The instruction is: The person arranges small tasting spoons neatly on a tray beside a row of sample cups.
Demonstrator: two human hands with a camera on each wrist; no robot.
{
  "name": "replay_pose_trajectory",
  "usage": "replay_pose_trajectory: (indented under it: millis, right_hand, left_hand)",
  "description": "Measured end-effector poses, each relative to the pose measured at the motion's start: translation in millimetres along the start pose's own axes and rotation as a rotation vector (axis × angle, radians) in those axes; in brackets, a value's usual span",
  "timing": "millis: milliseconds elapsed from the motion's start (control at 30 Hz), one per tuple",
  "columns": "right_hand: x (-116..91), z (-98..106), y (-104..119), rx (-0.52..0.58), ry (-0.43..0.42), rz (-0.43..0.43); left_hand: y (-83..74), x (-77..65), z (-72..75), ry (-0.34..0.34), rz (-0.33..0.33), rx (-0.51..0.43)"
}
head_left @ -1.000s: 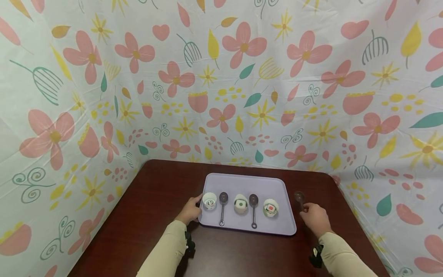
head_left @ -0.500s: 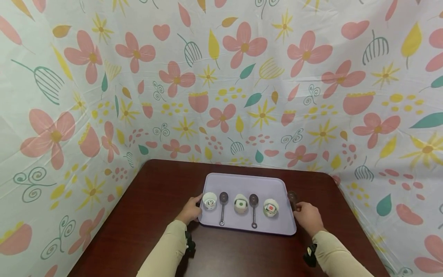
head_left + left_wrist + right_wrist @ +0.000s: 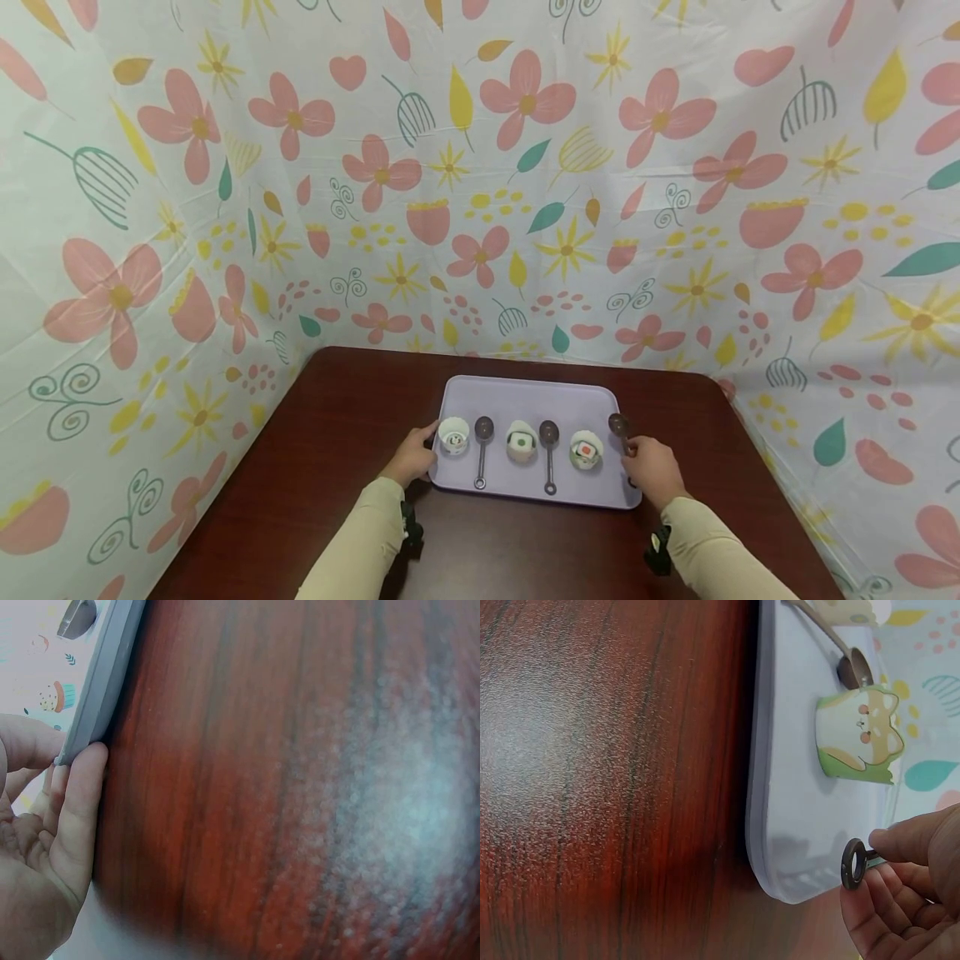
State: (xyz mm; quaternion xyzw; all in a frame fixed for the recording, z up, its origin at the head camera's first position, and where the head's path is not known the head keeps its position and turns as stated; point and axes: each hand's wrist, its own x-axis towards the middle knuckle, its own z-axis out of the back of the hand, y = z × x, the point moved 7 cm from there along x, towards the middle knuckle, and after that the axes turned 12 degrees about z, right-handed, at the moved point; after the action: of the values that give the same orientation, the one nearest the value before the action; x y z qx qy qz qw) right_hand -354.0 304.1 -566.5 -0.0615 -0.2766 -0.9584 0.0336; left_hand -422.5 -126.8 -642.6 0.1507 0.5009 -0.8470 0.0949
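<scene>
My right hand (image 3: 654, 471) pinches the handle of a brown spoon (image 3: 619, 425), its bowl over the right rim of a pale lilac tray (image 3: 517, 492). In the right wrist view the handle's ring end (image 3: 852, 864) sticks out between thumb and fingers. My left hand (image 3: 409, 457) grips the tray's near left corner; in the left wrist view, thumb and fingers (image 3: 82, 787) lie against its edge. On the tray stand a white cup (image 3: 453, 435), a middle cup (image 3: 522, 442) and a right cup (image 3: 587, 450), with one spoon (image 3: 483, 429) and another spoon (image 3: 550, 433) between them.
The tray lies on a dark reddish-brown table (image 3: 337, 392). A flower-patterned cloth (image 3: 480, 183) hangs behind the table and along its sides. The right cup shows an animal drawing (image 3: 862, 735) in the right wrist view.
My right hand has moved left with the spoon, from beside the tray to its right rim. The left hand and tray have stayed in place.
</scene>
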Motion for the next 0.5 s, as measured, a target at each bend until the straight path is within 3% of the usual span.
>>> replay_pose_trajectory:
  millis: [500]
  right_hand:
    - [-1, -17, 0, 0.001, 0.047, -0.034]
  left_hand:
    - [-1.1, -0.8, 1.0, 0.001, 0.004, 0.002]
